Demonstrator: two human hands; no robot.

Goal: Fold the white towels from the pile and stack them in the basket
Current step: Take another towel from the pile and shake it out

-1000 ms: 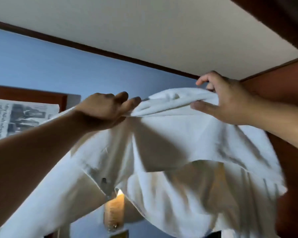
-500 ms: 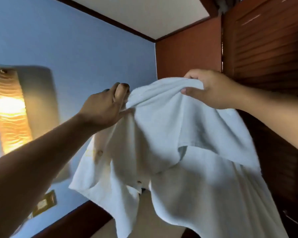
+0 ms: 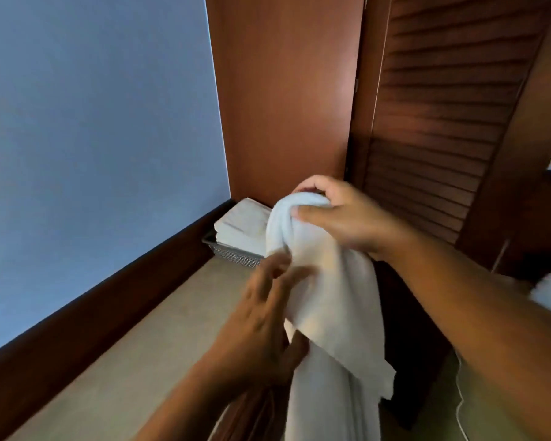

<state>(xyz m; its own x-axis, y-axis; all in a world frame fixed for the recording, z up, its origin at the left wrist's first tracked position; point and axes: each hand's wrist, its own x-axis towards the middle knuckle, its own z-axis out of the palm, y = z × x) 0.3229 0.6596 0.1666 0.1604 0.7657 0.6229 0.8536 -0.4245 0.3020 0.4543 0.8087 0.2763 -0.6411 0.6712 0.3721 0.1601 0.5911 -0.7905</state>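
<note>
Only the right hand (image 3: 341,214) grips the bunched white towel (image 3: 337,313), the left hand (image 3: 261,323) splayed below it, so hanging layers may slip.

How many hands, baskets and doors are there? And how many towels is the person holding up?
Hands: 2, left hand and right hand
Held towel: 1
Basket: 1
Door: 1
Total: 5
The folded towels in the basket are too squashed together to count.
</note>
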